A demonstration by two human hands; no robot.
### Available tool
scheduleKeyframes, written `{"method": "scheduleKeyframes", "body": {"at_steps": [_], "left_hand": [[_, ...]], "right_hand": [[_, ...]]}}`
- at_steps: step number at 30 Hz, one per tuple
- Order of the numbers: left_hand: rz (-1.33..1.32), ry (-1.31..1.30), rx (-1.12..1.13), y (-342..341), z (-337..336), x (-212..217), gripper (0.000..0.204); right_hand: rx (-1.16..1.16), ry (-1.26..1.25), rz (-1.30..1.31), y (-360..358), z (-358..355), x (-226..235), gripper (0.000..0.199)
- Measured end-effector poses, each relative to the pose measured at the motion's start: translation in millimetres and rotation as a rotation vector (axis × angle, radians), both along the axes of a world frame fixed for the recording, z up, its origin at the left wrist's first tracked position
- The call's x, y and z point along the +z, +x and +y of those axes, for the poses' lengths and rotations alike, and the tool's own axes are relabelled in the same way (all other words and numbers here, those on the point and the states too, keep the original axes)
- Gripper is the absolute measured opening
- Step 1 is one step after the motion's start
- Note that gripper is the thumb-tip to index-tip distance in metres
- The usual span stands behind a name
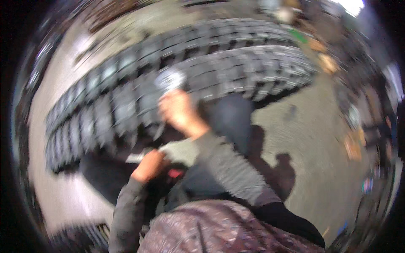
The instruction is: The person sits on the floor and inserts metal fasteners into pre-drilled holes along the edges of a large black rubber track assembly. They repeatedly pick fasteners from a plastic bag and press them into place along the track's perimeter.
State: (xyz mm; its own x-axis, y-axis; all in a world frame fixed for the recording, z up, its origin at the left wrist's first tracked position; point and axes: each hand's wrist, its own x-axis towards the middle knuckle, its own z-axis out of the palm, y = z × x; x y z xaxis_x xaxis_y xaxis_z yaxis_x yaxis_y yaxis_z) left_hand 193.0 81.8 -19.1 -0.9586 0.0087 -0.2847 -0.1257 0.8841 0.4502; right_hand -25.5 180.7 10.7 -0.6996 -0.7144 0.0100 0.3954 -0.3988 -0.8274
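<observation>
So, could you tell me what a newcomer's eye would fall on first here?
Two large knobby black tyres arch across the upper half of the blurred picture. At the centre the right hand reaches up to the tread, beside a small round silvery thing. Lower left, the left hand grips something pale.

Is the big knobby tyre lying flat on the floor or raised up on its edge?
Raised. The tyre shows its tread arching across the view above the floor, with the right hand on it. The blur hides how it is propped.
</observation>
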Motion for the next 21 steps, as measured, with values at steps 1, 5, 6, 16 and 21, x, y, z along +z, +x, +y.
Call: {"method": "scheduleKeyframes", "body": {"at_steps": [1,5,6,16,21], "left_hand": [[0.057,-0.007,0.002,3,6,9,0.022],[0.103,-0.067,-0.063,3,18,37,0.022],[0.064,-0.102,-0.074,2,16,43,0.023],[0.306,-0.430,0.068,-46,-182,114,0.030],[0.367,-0.474,0.104,-65,-214,114,0.030]], "right_hand": [[-0.014,0.001,0.111,-2,9,9,0.015],[-0.214,0.245,0.151,-6,23,38,0.019],[-0.268,0.240,0.091,-7,24,42,0.017],[-0.427,0.596,0.420,-81,-37,26,0.019],[-0.112,1.187,1.126,-132,-105,12,0.025]]}}
